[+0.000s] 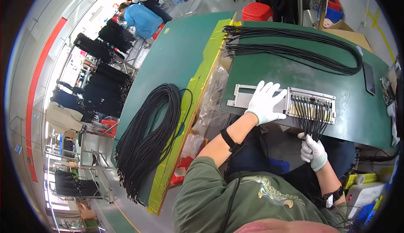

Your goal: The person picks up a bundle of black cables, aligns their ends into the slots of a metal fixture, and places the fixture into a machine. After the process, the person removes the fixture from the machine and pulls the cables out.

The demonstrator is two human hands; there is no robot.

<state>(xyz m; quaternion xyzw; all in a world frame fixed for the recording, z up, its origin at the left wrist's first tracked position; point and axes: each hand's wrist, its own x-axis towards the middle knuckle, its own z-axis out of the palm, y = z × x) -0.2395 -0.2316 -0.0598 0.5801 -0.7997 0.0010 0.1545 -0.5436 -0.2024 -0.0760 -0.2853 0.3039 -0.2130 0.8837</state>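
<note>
White gloves cover both of my hands. My left hand (pixel 265 102) lies with its fingers spread over the middle of a silver metal fixture (pixel 311 96) at the table's near edge. Black cables (pixel 312 121) fan out from a row in the right part of this fixture and gather toward me. My right hand (pixel 313 152) is closed around the gathered cables just below the edge. Their far ends sit side by side over a pale yellowish strip in the frame. Part of the fixture's left section is hidden under my left hand.
A long looped bundle of black cables (pixel 294 39) lies across the green table (pixel 353 98) behind the fixture, near a dark phone (pixel 369 78). Another big coil (pixel 147 136) rests on the left table. Plastic bags (pixel 212 98) fill the gap between. Two people work far off.
</note>
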